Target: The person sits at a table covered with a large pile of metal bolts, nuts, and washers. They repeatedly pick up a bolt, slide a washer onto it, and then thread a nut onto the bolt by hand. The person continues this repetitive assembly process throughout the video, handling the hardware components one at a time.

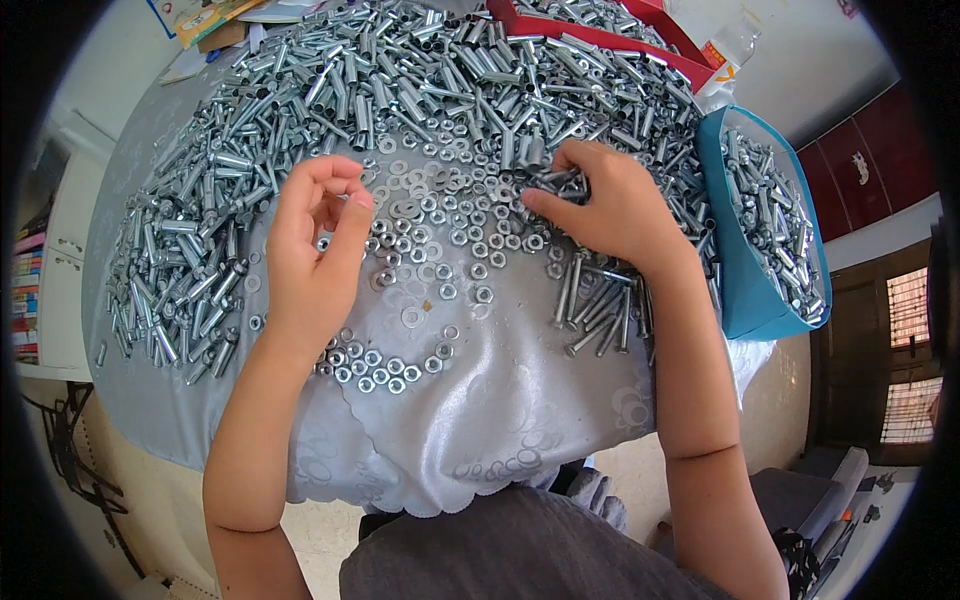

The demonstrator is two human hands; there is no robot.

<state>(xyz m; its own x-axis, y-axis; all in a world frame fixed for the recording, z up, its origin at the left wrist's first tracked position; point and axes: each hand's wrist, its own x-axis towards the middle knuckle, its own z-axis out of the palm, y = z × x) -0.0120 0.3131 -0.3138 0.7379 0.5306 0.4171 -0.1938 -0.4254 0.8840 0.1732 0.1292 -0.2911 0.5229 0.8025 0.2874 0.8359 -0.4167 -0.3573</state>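
My left hand [322,235] hovers over the left side of the table with its fingers curled in toward the thumb. Whatever it may hold is mostly hidden by the fingers. Farther right, my right hand [622,205] reaches into the edge of the metal heap. Its thumb and bent fingers close around shiny metal parts [562,186], whose exact kind I cannot make out. Between the hands lie scattered hex nuts [459,237] and flat washers [411,317]. A cluster of nuts [372,358] sits nearer me, and long bolts [605,315] lie below my right hand.
A large pile of metal sleeves [400,75] curves round the table's back and sides. A red tray [600,38] stands behind it. At right is a teal fabric bin [745,290] full of bolts, with a clear bottle [733,45] beyond. A silvery cloth [500,400] covers the table.
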